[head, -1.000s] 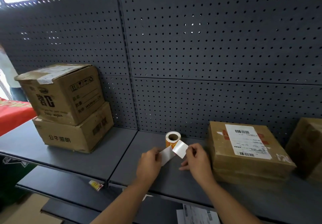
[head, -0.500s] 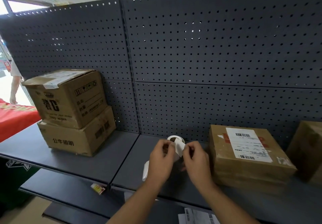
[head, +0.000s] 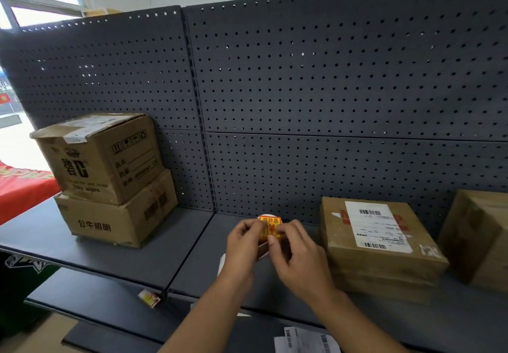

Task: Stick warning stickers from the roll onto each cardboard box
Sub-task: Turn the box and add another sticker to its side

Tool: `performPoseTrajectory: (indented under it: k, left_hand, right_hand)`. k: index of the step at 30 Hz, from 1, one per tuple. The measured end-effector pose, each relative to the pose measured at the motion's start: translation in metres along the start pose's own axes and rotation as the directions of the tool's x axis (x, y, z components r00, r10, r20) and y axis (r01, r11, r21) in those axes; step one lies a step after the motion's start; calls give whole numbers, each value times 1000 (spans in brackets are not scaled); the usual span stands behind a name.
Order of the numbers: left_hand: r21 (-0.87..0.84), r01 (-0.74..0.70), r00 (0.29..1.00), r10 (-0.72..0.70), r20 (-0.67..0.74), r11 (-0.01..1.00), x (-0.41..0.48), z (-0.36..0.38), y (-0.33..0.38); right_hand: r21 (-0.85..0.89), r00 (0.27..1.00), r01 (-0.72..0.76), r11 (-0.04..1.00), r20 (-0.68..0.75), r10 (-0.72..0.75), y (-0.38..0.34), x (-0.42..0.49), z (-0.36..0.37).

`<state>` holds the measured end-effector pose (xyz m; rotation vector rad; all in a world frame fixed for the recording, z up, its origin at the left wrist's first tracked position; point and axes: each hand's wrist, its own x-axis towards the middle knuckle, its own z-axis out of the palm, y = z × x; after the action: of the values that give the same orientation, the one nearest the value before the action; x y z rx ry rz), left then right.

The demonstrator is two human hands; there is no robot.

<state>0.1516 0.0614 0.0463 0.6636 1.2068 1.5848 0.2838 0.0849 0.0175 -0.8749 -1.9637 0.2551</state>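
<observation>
My left hand (head: 242, 245) and right hand (head: 299, 262) each pinch an edge of the yellow sticker (head: 270, 227) — taut, I judge, so it cannot curl — just above the shelf (head: 123, 253), left of the labelled box (head: 376, 242).

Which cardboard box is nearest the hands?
The flat box with the white barcode label on top, beside the right hand; the stacked pair and the far-right box sit farther away.

Sticker roll (head: 264, 217) mostly hidden; rightmost box (head: 479, 238) cropped
</observation>
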Motion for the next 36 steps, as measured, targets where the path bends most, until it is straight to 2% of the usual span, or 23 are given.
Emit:
performPoseTrajectory:
  k: [3,6,7,9,12,15,20,28,32,36]
  left_hand:
    - [-84,14,999,-10,46,996,-2,4,3]
    - [-150,34,996,-21,90,988,-3,12,3]
    - [-154,39,994,-23,105,987,-3,16,3]
    - [-154,54,989,-32,141,987,-4,23,3]
    - [-156,71,981,-40,191,985,-5,33,1]
    - [-111,28,982,-7,189,993,-4,42,-4]
    - [94,-145,983,133,128,985,-5,58,-8]
    - [345,-429,898,355,259,835,-5,85,-8]
    - [416,-422,891,282,356,806,-8,111,-13]
    - [514,-391,906,221,360,763,-5,143,-24]
  right_hand:
    - [172,978,-191,966,-44,202,4,2,-8]
    - [447,898,-412,794,52,437,9,10,-18]
    - [515,881,-444,733,104,461,10,14,-23]
    - [564,880,-451,691,149,452,13,18,-33]
    - [548,886,-437,713,125,446,17,21,-48]
    - [525,880,-440,728,92,466,23,20,-58]
    - [527,879,-422,737,42,474,23,16,-70]
    - [417,901,-362,833,-72,427,32,19,-118]
    - [340,886,-406,848,-81,456,51,14,-153]
    - [263,844,-493,829,-86,529,76,12,-178]
